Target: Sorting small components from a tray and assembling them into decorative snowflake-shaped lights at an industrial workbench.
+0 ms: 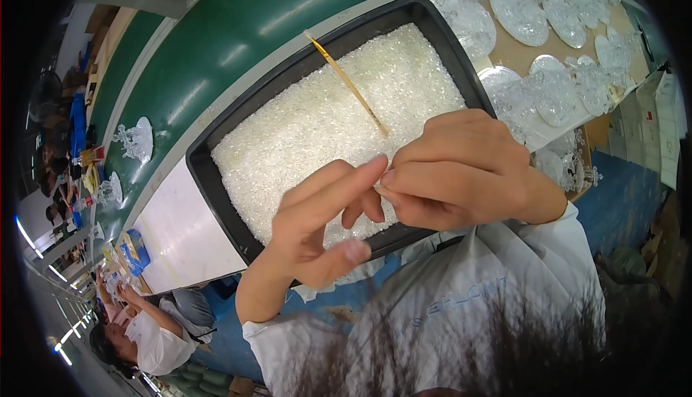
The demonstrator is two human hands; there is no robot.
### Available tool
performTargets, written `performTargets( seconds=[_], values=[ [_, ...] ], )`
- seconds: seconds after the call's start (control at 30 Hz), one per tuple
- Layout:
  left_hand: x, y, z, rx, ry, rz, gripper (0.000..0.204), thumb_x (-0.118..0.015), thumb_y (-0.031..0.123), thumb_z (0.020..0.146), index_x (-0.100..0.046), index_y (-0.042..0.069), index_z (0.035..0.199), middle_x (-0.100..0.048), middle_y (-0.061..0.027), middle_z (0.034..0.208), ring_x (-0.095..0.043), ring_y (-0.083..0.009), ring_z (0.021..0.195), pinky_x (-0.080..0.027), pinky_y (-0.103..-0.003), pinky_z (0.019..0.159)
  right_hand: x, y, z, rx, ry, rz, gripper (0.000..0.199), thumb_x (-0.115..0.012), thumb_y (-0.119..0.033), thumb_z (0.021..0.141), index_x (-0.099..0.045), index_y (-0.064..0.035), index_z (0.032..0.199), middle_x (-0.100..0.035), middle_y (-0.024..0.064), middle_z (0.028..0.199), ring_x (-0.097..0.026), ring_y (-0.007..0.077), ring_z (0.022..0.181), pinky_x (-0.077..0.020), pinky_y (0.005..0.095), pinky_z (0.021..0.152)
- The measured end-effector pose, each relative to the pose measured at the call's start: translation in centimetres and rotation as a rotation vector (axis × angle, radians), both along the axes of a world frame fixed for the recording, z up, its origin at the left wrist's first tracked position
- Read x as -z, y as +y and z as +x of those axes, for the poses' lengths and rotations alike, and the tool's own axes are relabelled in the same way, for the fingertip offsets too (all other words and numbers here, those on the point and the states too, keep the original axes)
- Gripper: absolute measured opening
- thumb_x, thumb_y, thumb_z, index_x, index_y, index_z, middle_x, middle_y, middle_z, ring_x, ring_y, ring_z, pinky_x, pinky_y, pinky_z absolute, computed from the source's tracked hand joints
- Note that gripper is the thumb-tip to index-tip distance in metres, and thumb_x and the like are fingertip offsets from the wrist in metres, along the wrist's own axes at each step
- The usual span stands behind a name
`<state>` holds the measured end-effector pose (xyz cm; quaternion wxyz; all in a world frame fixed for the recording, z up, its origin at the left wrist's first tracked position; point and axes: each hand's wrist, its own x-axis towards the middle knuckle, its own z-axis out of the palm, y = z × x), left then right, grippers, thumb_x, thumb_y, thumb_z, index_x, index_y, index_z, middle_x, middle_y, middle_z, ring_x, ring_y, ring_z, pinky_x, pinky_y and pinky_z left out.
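Note:
Both my hands are over the near side of a black tray (218, 206) filled with clear, glittering granules (303, 134). My right hand (461, 170) is closed in a pinch, thumb against the curled fingers; whatever sits in the pinch is too small or hidden to make out. Against those fingertips rests the index finger of my left hand (313, 213), whose thumb and other fingers are spread apart. A thin paintbrush (352, 88) with a wooden handle and yellow ferrule lies across the tray, its bristle end over the far rim.
Several clear, sparkly ornaments with oval bases (519, 15) stand on a brown board to the right. Beyond the tray runs a green conveyor belt (249, 19), carrying a clear ornament (135, 140) at the left. A co-worker (155, 332) in white sits at the lower left, near a blue packet (134, 251).

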<state>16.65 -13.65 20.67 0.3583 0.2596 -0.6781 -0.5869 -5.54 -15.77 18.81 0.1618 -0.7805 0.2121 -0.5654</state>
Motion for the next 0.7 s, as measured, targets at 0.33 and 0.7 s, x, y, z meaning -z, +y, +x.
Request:
performTargets(
  seconds=[0.33,0.7],
  values=[
    [1.3,0.1,0.4,0.156,0.026,-0.115,0.108,-0.070,0.052,0.078,-0.024,-0.012,0.151,-0.019,-0.0300,0.152,-0.042,-0.0341,0.126,-0.039,-0.041,0.101,0.0,0.2,-0.2,0.033,-0.026,-0.045,0.021,-0.077,-0.001,0.075,-0.068,0.0004,0.093,-0.067,0.0092,0.077,-0.055,0.0154,0.048,-0.0415,0.0254,0.042],
    [0.5,0.2,0.2,0.220,0.033,0.159,0.127,-0.077,0.057,0.069,-0.009,-0.006,0.155,-0.015,-0.0227,0.158,-0.025,-0.0332,0.144,-0.029,-0.044,0.111,0.7,0.1,0.2,0.012,-0.047,-0.119,0.019,-0.078,-0.003,0.076,-0.069,0.0029,0.093,-0.066,0.0092,0.075,-0.056,0.0152,0.049,-0.0414,0.0234,0.041]
  ],
)
